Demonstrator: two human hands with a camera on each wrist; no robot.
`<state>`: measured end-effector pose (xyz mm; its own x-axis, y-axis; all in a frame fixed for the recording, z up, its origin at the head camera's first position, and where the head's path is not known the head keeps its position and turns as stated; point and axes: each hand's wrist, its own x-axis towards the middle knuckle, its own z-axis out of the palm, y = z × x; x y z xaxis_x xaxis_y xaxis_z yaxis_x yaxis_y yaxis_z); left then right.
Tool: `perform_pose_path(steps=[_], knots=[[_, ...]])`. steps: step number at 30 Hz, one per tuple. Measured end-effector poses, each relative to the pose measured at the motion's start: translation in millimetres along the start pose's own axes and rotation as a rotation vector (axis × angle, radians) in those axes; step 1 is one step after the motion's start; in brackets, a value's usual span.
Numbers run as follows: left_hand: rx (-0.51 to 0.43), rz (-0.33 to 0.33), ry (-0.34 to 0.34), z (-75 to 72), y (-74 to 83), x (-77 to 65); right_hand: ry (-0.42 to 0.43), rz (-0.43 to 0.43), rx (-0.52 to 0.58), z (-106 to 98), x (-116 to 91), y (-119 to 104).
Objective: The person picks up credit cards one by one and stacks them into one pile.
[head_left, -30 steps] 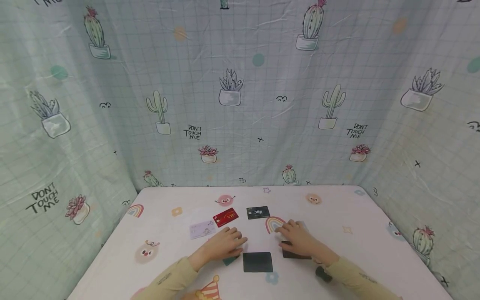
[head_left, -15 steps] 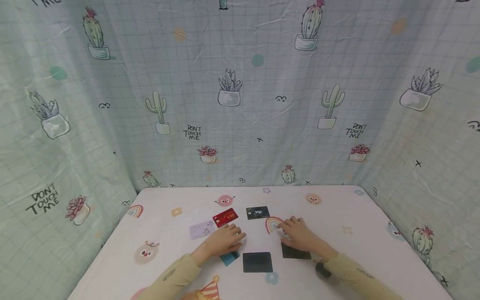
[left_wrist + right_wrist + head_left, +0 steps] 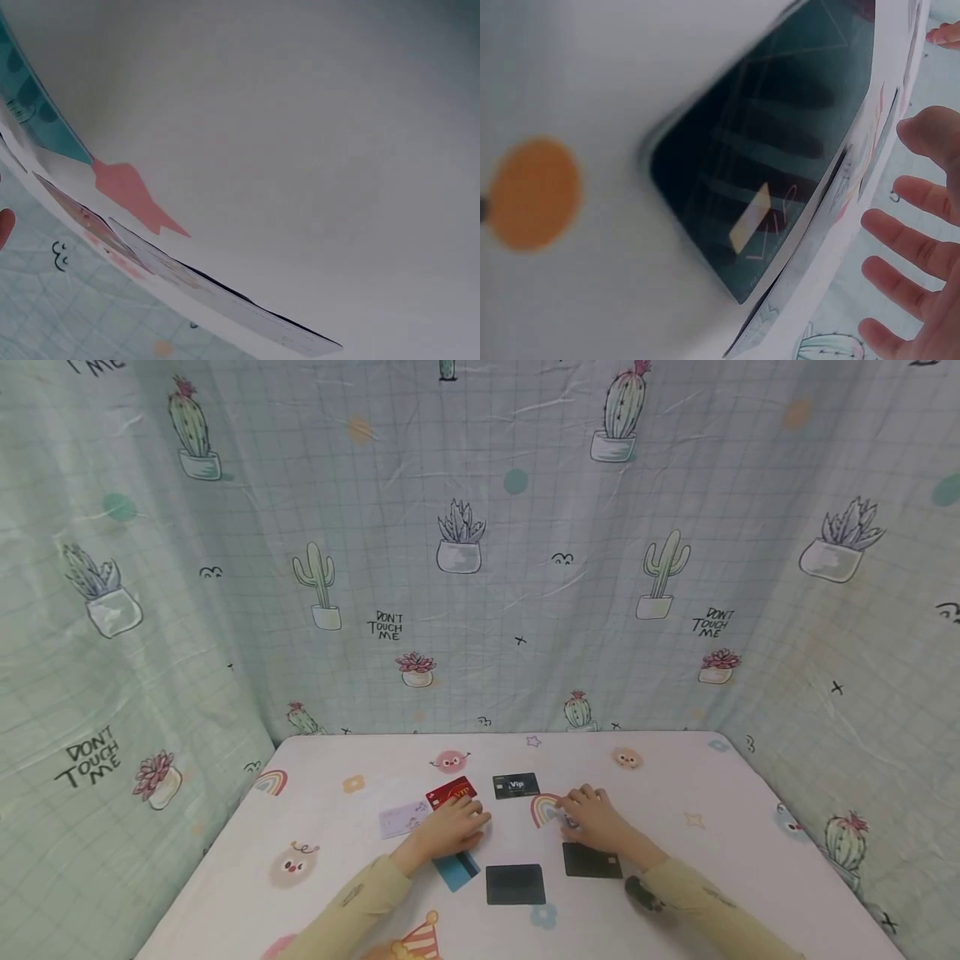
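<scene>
Blue card (image 3: 455, 872) lies flat on the table (image 3: 315, 814), just under the left hand (image 3: 450, 828), whose loosely bent fingers pinch nothing that shows. Over to the right hand (image 3: 597, 823): fingers spread, nothing between them, gold-chip card (image 3: 587, 860) flat below, pale card (image 3: 799, 262) just beyond it. Black card (image 3: 515, 885) sits between, nearer the person. Further out: purple card (image 3: 402, 819), red card (image 3: 448, 791) partly covered by the left hand, Vip card (image 3: 516, 785). Spreading looks well along, I'd judge: none in hand, none seen piled; whether any adjusting is left, can't tell. White tabletop, cartoon prints (image 3: 270, 782) all over; cactus curtain (image 3: 525, 597) behind and both sides.
</scene>
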<state>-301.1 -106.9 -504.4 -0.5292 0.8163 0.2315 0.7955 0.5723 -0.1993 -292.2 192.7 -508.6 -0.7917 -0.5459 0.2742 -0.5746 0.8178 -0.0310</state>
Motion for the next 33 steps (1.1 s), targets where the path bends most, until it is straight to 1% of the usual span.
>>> perform_pose_path(steps=[3,5,12,16,18,21,26,30,33], knots=[[0.002,0.0,0.004,1.0,-1.9,3.1,0.026,-0.007,0.012,-1,2,0],[0.002,-0.006,0.001,1.2,-2.8,5.1,0.023,0.0,0.013,-1,4,0],[0.012,-0.052,-0.037,4.3,-5.7,8.9,-0.022,0.036,-0.021,2,10,2],[0.023,-0.044,-0.011,8.1,-7.6,11.1,-0.029,0.044,-0.02,5,12,4],[0.038,-0.042,0.008,9.4,-8.3,12.4,-0.028,0.045,-0.027,6,13,4],[0.064,-0.048,0.018,11.3,-9.3,14.4,-0.019,0.037,-0.041,8,14,6],[0.084,-0.067,-0.006,14.3,-10.6,17.0,-0.005,0.025,-0.027,10,18,6],[0.077,-0.084,-0.016,17.7,-12.0,19.4,-0.008,0.039,0.001,10,23,5],[0.074,-0.104,-0.03,19.5,-13.0,21.4,-0.021,0.051,-0.011,10,26,5]])
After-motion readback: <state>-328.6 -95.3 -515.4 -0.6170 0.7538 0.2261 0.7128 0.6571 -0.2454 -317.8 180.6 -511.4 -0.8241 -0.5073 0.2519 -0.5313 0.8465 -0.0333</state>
